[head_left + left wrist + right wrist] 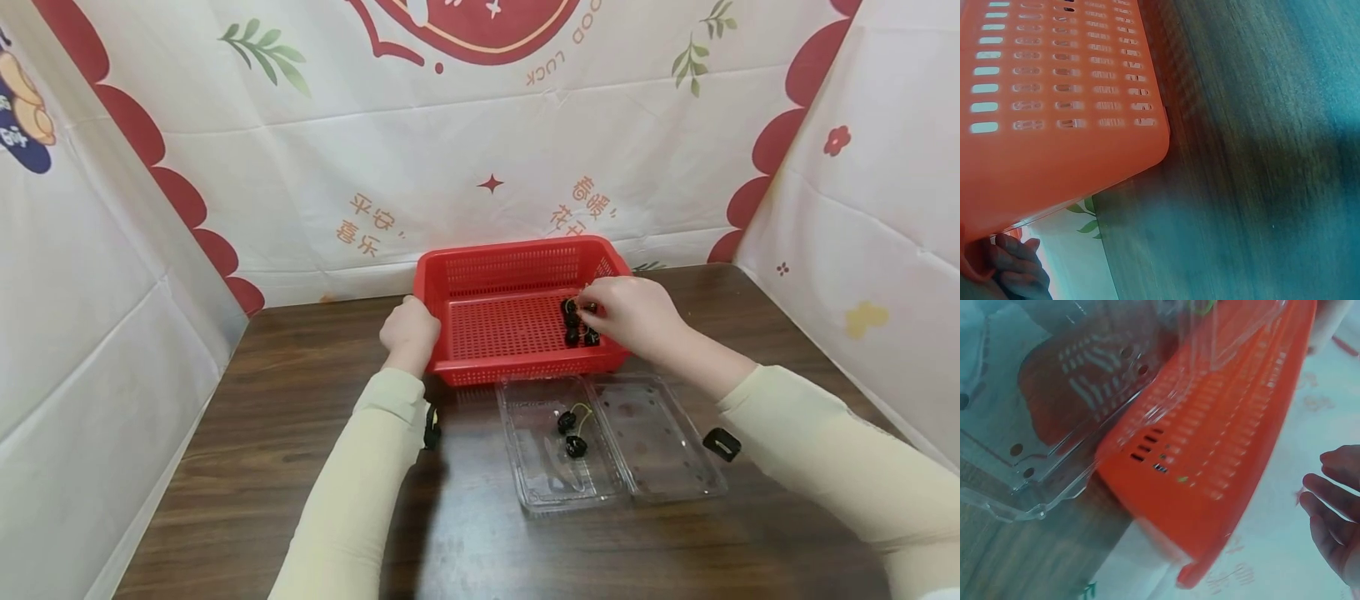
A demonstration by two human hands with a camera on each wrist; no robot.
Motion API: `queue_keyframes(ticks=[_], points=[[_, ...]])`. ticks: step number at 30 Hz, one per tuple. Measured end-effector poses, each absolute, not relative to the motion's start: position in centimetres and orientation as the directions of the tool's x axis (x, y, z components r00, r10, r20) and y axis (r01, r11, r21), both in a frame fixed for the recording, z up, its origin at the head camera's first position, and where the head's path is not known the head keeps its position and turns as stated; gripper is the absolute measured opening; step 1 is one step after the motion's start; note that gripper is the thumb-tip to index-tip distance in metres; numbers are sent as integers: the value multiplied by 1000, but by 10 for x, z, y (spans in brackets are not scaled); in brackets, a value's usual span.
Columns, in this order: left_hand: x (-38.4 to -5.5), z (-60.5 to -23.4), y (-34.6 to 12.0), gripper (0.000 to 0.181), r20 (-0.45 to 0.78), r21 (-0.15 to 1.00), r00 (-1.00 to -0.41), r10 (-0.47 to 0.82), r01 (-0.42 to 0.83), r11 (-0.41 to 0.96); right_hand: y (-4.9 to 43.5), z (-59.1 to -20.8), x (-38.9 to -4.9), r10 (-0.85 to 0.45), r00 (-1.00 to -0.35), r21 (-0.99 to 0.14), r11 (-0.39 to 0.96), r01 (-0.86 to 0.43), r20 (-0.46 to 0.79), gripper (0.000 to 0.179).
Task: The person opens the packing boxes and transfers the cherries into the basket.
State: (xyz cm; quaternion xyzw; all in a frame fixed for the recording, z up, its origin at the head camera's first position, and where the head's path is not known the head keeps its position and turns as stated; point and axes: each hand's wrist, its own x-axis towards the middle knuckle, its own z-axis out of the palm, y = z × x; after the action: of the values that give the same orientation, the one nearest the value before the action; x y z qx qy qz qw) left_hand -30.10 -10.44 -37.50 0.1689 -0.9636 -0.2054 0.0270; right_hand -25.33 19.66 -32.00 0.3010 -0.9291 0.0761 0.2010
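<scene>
In the head view my left hand (410,331) grips the left rim of a red plastic basket (435,364). The left wrist view shows the curled fingers (1021,269) at that rim. Over the basket's right end is my right hand (637,312), close above several dark cherries (572,336) on the basket floor. Its loosely bent fingers (1329,509) hold nothing in the right wrist view. Two more dark cherries (576,447) with green stems lie in a clear plastic clamshell box (536,450) in front of the basket.
The clamshell's transparent lid (652,442) lies spread flat to the right of its base, beneath my right forearm. All stand on a brown wooden table (300,467). A white printed cloth (420,167) rises behind the basket and along both sides.
</scene>
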Motion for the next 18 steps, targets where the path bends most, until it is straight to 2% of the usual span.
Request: queue_keyframes(ticks=[7, 13, 18], points=[[-303, -376, -105, 31, -14, 401, -940, -342, -318, 859, 188, -318, -227, -620, -646, 43, 735, -677, 445, 13], [-304, -377, -104, 30, -14, 399, -941, -337, -314, 862, 184, -324, -210, -683, -598, 45, 674, -738, 420, 15], [-303, -376, -105, 30, -9, 393, -941, -337, -313, 864, 183, -335, -203, -750, -522, 51, 589, -807, 406, 18]])
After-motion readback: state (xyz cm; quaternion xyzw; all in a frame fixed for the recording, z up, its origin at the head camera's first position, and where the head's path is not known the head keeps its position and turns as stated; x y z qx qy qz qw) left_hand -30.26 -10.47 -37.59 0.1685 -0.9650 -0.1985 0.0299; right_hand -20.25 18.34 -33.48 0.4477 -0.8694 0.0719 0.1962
